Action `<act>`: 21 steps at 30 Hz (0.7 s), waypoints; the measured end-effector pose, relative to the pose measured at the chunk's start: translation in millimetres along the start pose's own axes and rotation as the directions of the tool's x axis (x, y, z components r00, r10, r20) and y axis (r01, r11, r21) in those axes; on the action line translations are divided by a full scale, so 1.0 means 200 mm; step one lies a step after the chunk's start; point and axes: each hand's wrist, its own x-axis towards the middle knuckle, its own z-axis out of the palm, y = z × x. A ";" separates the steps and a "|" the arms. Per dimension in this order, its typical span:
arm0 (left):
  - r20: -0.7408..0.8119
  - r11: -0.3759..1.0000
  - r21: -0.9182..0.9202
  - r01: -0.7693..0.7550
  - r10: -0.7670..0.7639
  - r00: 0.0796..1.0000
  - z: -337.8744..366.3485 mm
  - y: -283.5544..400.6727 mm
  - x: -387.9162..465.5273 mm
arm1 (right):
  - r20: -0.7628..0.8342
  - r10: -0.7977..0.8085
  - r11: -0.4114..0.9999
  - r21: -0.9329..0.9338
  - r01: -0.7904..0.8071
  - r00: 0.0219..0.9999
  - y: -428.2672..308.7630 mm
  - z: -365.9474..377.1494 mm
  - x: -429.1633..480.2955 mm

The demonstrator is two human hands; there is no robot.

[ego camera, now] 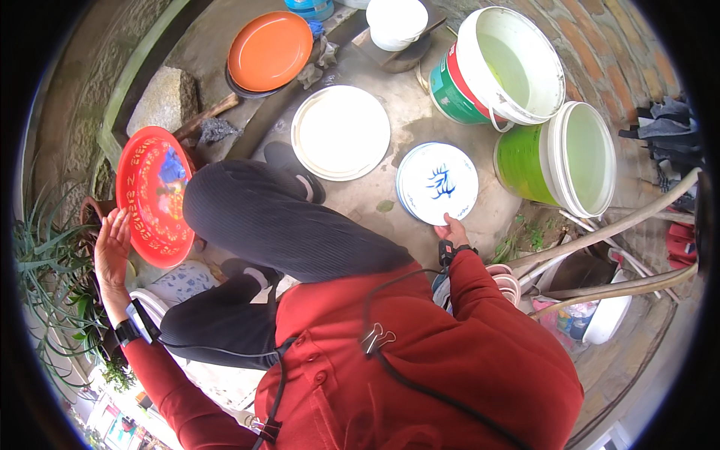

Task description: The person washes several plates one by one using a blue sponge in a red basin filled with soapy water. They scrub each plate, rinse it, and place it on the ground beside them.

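Note:
My right hand (451, 230) grips the near rim of a white plate (458, 174) with a blue painted pattern, the thumb over its edge. Another blue rim shows under this plate, on its left side. On the left, my left hand (114, 242) is raised with straight fingers, holding nothing. Its fingertips are at the outer rim of a red plastic basin (138, 225) with yellow decoration; whether they touch it I cannot tell. Something blue shows inside the basin. Beyond my knee, a round white basin or lid (341, 133), washed out by glare, lies on the concrete.
A large bucket (458, 84) and a green bucket (523, 163), both holding liquid, stand at the right. Orange dish (271, 50) and stone block (164, 101) are at the upper left. Curved wooden poles (613, 225) jut in at the right; spiky plants (50, 253) border the left.

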 end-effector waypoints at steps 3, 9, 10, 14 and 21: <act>0.003 0.999 -0.033 0.013 -0.013 1.000 -0.04 -0.02 0.02 | -0.080 -0.002 0.986 -0.168 -0.012 0.997 -0.03 0.02 -0.05; -0.032 0.998 -0.062 0.019 -0.021 0.999 -0.12 -0.09 0.04 | -0.119 0.247 0.868 -0.414 -0.275 0.962 -0.15 0.11 -0.25; -0.032 0.998 -0.054 0.011 -0.012 0.999 -0.14 -0.10 0.04 | -0.165 0.271 0.822 -0.474 -0.317 0.948 -0.16 0.14 -0.27; -0.049 0.997 -0.066 0.033 -0.036 0.998 -0.20 -0.14 0.04 | 0.183 0.233 0.814 -0.575 -0.088 0.955 -0.17 0.41 -0.24; -0.102 0.996 -0.077 0.050 -0.058 0.993 -0.23 -0.21 0.04 | 0.561 -0.265 0.408 -0.672 0.618 0.784 -0.17 1.28 0.05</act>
